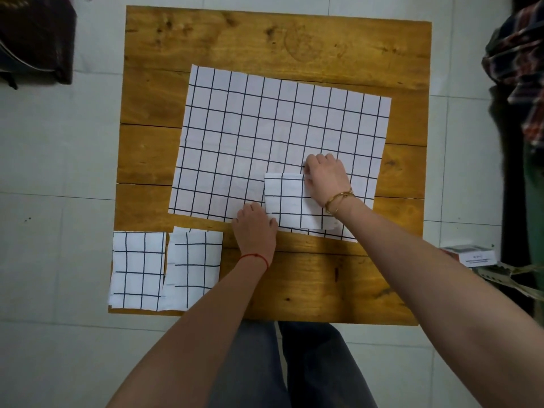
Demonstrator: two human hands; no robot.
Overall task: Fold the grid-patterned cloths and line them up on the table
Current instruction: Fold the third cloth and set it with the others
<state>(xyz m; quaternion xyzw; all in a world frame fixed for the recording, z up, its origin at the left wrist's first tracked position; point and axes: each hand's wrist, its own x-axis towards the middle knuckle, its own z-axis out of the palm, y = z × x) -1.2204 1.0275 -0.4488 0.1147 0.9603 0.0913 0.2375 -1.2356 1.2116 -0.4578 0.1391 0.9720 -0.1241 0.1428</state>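
A large white cloth with a black grid point(265, 136) lies spread flat on the wooden table point(294, 39). On its near right part sits a small folded grid cloth point(290, 201). My right hand point(325, 178) grips that folded cloth at its far right corner, fingers curled. My left hand point(256, 228) holds its near left corner, fingers curled at the edge. Two folded grid cloths lie side by side at the table's near left corner, the left one point(137, 269) and the right one point(192, 267).
The table stands on a pale tiled floor. A dark bundle point(35, 39) lies on the floor at far left. Plaid fabric point(518, 63) hangs at far right, and a small box point(471, 254) sits to the right of the table. My legs show under the near edge.
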